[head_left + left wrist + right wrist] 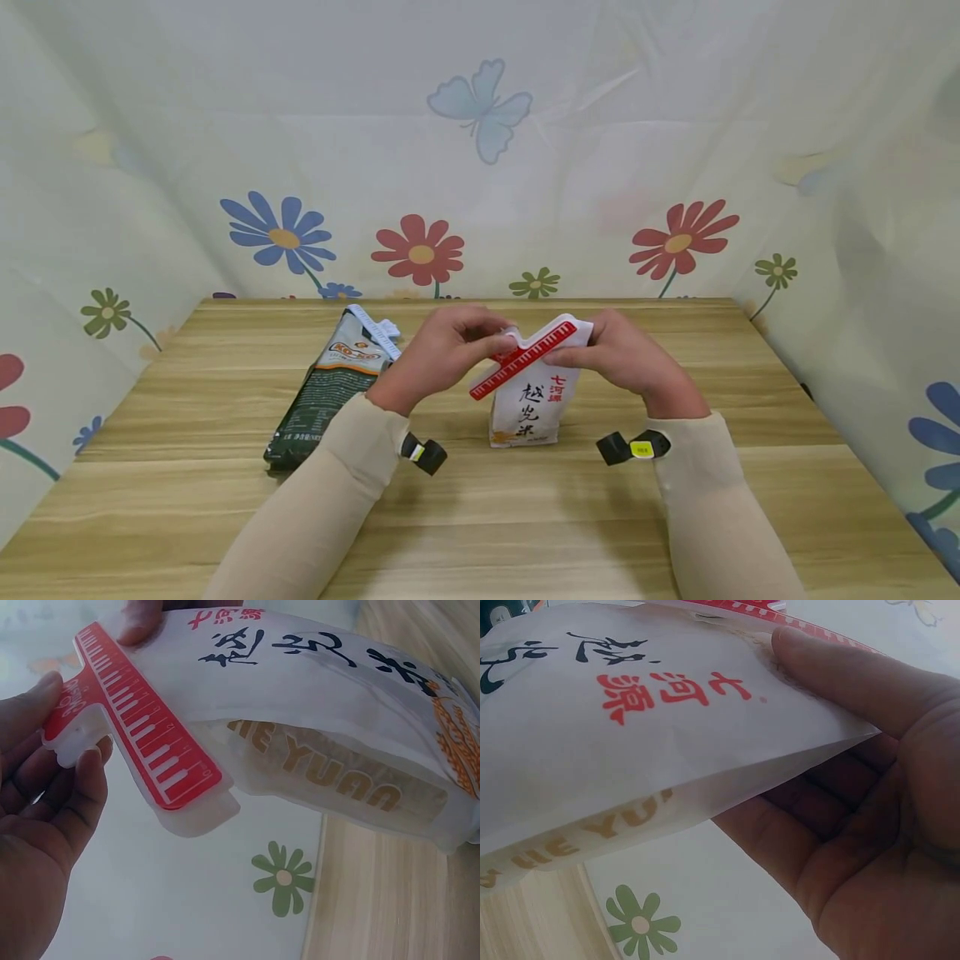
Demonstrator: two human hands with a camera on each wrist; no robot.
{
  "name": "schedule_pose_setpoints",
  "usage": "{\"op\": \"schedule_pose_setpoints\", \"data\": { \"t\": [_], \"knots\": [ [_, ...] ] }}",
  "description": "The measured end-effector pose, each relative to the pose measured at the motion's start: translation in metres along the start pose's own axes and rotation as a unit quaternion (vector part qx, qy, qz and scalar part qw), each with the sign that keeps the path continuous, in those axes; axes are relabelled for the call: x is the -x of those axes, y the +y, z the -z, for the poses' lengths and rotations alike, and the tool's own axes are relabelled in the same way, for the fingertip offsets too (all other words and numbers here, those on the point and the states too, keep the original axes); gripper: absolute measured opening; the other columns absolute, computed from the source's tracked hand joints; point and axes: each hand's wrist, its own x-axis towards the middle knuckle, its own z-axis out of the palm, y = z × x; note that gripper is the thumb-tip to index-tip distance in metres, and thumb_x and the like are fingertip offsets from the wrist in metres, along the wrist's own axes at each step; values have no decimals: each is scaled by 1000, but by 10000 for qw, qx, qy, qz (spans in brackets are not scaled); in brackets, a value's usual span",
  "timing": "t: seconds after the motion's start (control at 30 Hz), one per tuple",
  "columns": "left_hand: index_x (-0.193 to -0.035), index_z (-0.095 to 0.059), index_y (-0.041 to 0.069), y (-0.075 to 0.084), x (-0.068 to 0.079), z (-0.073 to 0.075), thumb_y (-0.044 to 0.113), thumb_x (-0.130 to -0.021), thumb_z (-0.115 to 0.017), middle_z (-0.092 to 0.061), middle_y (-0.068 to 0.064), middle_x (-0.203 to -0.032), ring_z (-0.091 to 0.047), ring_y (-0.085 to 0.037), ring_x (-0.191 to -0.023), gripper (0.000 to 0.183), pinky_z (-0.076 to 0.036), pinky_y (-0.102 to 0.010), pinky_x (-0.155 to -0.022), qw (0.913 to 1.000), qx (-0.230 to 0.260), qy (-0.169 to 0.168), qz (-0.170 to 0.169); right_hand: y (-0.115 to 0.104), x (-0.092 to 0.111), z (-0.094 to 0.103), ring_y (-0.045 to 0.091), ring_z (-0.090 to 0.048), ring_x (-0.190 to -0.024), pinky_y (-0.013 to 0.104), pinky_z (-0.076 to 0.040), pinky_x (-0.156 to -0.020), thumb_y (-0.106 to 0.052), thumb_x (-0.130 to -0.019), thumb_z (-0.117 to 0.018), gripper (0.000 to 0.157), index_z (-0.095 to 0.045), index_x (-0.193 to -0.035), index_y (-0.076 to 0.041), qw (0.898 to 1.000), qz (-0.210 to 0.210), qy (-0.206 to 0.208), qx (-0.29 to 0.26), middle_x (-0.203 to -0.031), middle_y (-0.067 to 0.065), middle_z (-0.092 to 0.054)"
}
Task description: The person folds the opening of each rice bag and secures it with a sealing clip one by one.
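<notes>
A white paper rice bag [528, 412] with black and red lettering stands upright on the table. Across its top, slanting up to the right, lies a red-and-white sealing clip [142, 720] with piano-key markings. My left hand [450, 346] pinches the clip's handle tab between thumb and fingers. With the thumb on the front and the fingers behind, my right hand [633, 354] grips the bag's upper right edge. The side fold of the bag [630, 750] shows in the right wrist view. Whether the clip's bars are fully closed, I cannot tell.
Left of the rice bag lies a dark green and silver bag [337, 400] with a pale sealing clip [375, 331] across its top. A wooden table [480, 533] carries both bags. Flower-printed white sheeting [570, 150] stands behind the table and along its sides.
</notes>
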Motion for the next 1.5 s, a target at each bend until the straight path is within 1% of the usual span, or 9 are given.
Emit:
{"op": "schedule_pose_setpoints", "data": {
  "t": [0.27, 0.43, 0.6, 0.83, 0.97, 1.23, 1.33, 1.5],
  "knots": [
    [-107, -73, 19, 1, -3, -1, 30, -89, -70, -68, 6, -94, -63, -13, -79, 21, -57, -30, -73, 9999, 124, 21, -58, 1, 0, 1, 21, -67, -91, 35, -50, -84, -33, -83, -76, 30, -75, -105, -12, 10000, 81, -3, 2, -102, 5, -74],
    [-108, -73, 18, 2, -4, -3, 31, -89, -70, -68, 6, -96, -63, -14, -81, 23, -57, -30, -74, 9998, 172, 12, -17, 1, 0, 1, 21, -67, -90, 34, -51, -83, -32, -84, -76, 29, -76, -104, -11, 9998, 183, -37, 14, -101, 5, -75],
    [-108, -73, 20, 3, -5, -3, 32, -89, -70, -68, 6, -97, -63, -14, -81, 22, -57, -30, -74, 9998, 182, 22, 2, 2, 0, 1, 21, -67, -89, 35, -51, -82, -30, -84, -76, 27, -76, -103, -11, 9997, 240, -61, -16, -100, 5, -75],
    [-108, -73, 18, 7, -7, -4, 29, -90, -69, -69, 5, -100, -66, -12, -82, 21, -57, -29, -77, 9994, 333, -20, -75, 2, 0, 0, 21, -67, -90, 35, -52, -81, -29, -83, -77, 27, -75, -104, -12, 9996, 276, -47, 46, -101, 5, -74],
    [-107, -73, 18, 8, -7, -4, 28, -90, -69, -69, 5, -100, -66, -12, -82, 20, -57, -29, -76, 9991, 408, -32, -112, 2, 0, 0, 22, -67, -89, 36, -53, -80, -27, -83, -77, 26, -75, -103, -11, 9994, 330, -56, -37, -100, 5, -74],
    [-107, -73, 19, 9, -9, -6, 30, -90, -69, -69, 4, -99, -65, -13, -80, 21, -57, -30, -75, 9992, 381, -11, -108, 2, 1, 0, 23, -67, -88, 36, -54, -81, -25, -84, -77, 28, -73, -107, -9, 9989, 405, -128, -215, -101, 7, -74],
    [-107, -72, 19, 9, -9, -7, 30, -90, -69, -69, 5, -99, -65, -13, -81, 21, -57, -30, -75, 9993, 374, 2, -97, 2, 1, 0, 22, -67, -89, 36, -53, -81, -25, -84, -77, 29, -72, -107, -10, 9989, 385, -126, -215, -102, 7, -74],
    [-109, -72, 16, 10, -10, -8, 30, -90, -69, -68, 5, -100, -65, -13, -83, 23, -57, -29, -76, 9993, 366, 18, -92, 3, 1, 0, 22, -67, -90, 36, -53, -81, -25, -84, -77, 30, -71, -109, -11, 9991, 381, -108, -170, -103, 6, -73]
  ]
}}
